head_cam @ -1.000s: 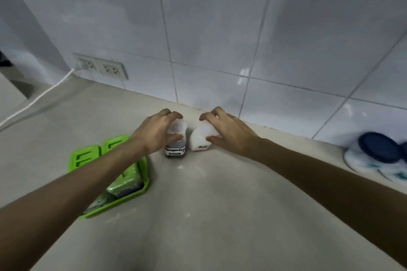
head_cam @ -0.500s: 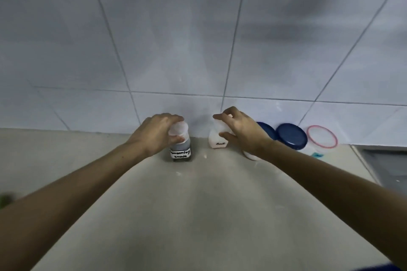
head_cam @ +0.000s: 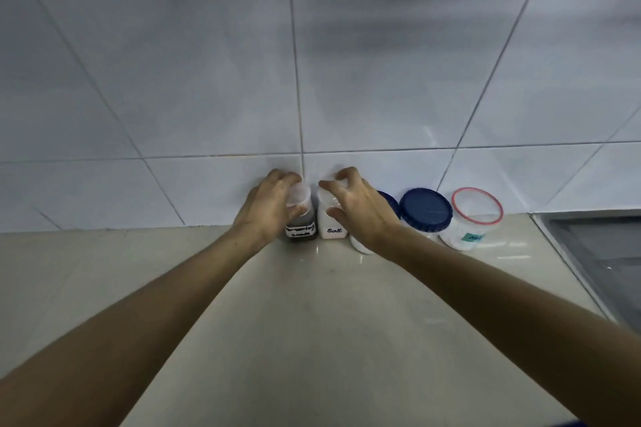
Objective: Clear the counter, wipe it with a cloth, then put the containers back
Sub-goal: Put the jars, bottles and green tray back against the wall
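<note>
The left hand (head_cam: 268, 208) wraps its fingers around the white cap of a dark seasoning bottle (head_cam: 301, 224), gripping it upright on the counter (head_cam: 312, 322) against the tiled wall (head_cam: 312, 62). The right hand (head_cam: 357, 210) clasps the top of the white salt bottle (head_cam: 331, 227), just beside the dark one at its 3 o'clock. Further toward 3 o'clock stand three tubs in a row along the wall: one mostly hidden behind the right wrist (head_cam: 362, 246), a blue-lidded tub (head_cam: 426, 210), then a red-rimmed tub (head_cam: 475, 218). A steel sink (head_cam: 596, 253) lies at the far 3 o'clock edge
</note>
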`<control>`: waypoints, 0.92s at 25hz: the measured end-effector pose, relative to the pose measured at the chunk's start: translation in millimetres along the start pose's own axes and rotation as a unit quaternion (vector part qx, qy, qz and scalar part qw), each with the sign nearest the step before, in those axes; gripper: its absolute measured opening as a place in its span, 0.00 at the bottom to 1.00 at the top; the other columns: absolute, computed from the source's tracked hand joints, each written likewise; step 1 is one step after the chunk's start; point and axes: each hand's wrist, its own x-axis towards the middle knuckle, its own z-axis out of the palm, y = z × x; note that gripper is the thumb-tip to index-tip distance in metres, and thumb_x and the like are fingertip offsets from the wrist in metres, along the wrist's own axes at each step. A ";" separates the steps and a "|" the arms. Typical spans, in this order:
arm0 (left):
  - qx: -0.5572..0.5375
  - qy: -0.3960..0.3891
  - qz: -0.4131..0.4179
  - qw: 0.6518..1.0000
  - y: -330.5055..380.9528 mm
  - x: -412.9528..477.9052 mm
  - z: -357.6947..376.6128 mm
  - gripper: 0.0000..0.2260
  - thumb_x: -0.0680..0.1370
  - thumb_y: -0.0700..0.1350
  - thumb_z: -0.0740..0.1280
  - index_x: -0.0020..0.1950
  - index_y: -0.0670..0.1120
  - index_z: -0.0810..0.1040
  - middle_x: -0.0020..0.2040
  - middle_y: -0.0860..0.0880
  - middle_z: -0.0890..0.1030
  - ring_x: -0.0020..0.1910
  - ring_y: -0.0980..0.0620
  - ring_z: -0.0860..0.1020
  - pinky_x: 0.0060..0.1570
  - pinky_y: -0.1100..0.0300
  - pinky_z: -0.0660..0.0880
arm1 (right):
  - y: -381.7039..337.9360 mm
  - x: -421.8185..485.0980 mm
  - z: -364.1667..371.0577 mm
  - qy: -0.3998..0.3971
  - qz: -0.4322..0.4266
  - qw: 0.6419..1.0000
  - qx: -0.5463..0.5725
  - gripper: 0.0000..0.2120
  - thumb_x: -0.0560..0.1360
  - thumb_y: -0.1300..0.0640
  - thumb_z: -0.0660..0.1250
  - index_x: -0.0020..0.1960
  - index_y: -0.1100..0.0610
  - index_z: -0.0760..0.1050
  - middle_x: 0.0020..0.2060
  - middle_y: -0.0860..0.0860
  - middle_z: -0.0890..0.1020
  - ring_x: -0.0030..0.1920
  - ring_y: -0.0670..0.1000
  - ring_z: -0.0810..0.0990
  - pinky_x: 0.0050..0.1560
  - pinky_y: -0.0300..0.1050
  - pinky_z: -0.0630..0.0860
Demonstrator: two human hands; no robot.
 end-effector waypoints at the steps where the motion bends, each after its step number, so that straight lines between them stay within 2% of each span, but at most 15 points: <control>1: -0.003 0.012 0.001 1.000 2.7 -0.4 4.0 0.19 0.74 0.50 0.71 0.63 0.48 0.73 0.64 0.47 0.73 0.54 0.43 0.78 0.57 0.52 0.74 | 0.0 -1.4 0.2 0.001 0.003 1.000 -0.001 0.24 0.76 0.58 0.65 0.71 0.56 0.66 0.68 0.61 0.66 0.60 0.62 0.75 0.58 0.54 0.76; 3: -0.001 0.033 -0.010 0.999 5.0 -0.3 8.2 0.17 0.74 0.49 0.71 0.60 0.47 0.72 0.62 0.46 0.72 0.49 0.42 0.79 0.53 0.51 0.76 | 2.0 -3.1 -1.2 -0.001 0.009 1.000 -0.006 0.24 0.76 0.59 0.65 0.71 0.56 0.65 0.69 0.61 0.65 0.60 0.62 0.75 0.60 0.54 0.75; 5: -0.005 0.035 -0.022 0.999 6.3 -0.5 7.6 0.17 0.74 0.49 0.71 0.59 0.46 0.72 0.62 0.45 0.71 0.48 0.41 0.79 0.53 0.50 0.76 | 4.8 -8.3 -3.9 0.018 0.016 1.000 -0.006 0.24 0.76 0.60 0.65 0.71 0.56 0.65 0.69 0.61 0.67 0.61 0.63 0.74 0.61 0.55 0.73; 8: -0.024 0.054 -0.033 0.998 1.5 -18.5 0.5 0.19 0.74 0.49 0.71 0.61 0.46 0.71 0.60 0.44 0.71 0.49 0.40 0.80 0.52 0.49 0.77 | -4.1 -31.8 -2.7 0.075 0.008 0.997 0.008 0.21 0.75 0.61 0.66 0.67 0.57 0.70 0.65 0.59 0.72 0.59 0.60 0.75 0.58 0.55 0.73; 10: -0.058 0.073 -0.043 0.995 -5.7 -47.8 -6.3 0.16 0.75 0.48 0.70 0.60 0.45 0.72 0.59 0.44 0.72 0.48 0.42 0.81 0.50 0.49 0.78 | -17.8 -54.8 5.3 0.080 -0.019 0.996 0.019 0.18 0.74 0.61 0.66 0.64 0.57 0.72 0.61 0.57 0.74 0.57 0.57 0.75 0.58 0.53 0.73; 14: -0.077 0.056 -0.087 0.992 -49.0 -155.7 -18.5 0.09 0.76 0.44 0.66 0.55 0.45 0.76 0.56 0.48 0.74 0.46 0.48 0.80 0.48 0.50 0.78 | -75.6 -92.7 36.3 0.015 -0.093 0.995 0.044 0.16 0.74 0.59 0.67 0.62 0.56 0.73 0.59 0.56 0.76 0.58 0.56 0.76 0.59 0.51 0.74; 18: -0.047 0.088 -0.151 0.983 -119.1 -265.9 -35.2 0.07 0.75 0.43 0.66 0.52 0.45 0.78 0.53 0.49 0.77 0.50 0.49 0.79 0.48 0.53 0.78 | -155.7 -96.7 76.2 -0.061 -0.153 0.984 0.074 0.15 0.74 0.57 0.68 0.60 0.56 0.74 0.57 0.55 0.77 0.57 0.55 0.77 0.58 0.49 0.72; 21: 0.037 0.133 -0.198 0.970 -178.2 -338.0 -66.2 0.10 0.74 0.46 0.62 0.50 0.45 0.79 0.52 0.47 0.78 0.51 0.45 0.78 0.52 0.54 0.73 | -231.4 -84.9 107.8 -0.116 -0.186 0.970 0.106 0.15 0.74 0.54 0.67 0.60 0.56 0.74 0.57 0.54 0.76 0.56 0.55 0.77 0.59 0.49 0.73; 23: 0.122 0.139 -0.207 0.961 -214.5 -378.0 -88.2 0.13 0.72 0.48 0.60 0.51 0.44 0.79 0.54 0.44 0.78 0.53 0.41 0.77 0.56 0.51 0.72 | -284.6 -78.2 127.1 -0.170 -0.188 0.956 0.146 0.16 0.75 0.53 0.65 0.62 0.56 0.73 0.59 0.54 0.75 0.57 0.55 0.76 0.60 0.49 0.73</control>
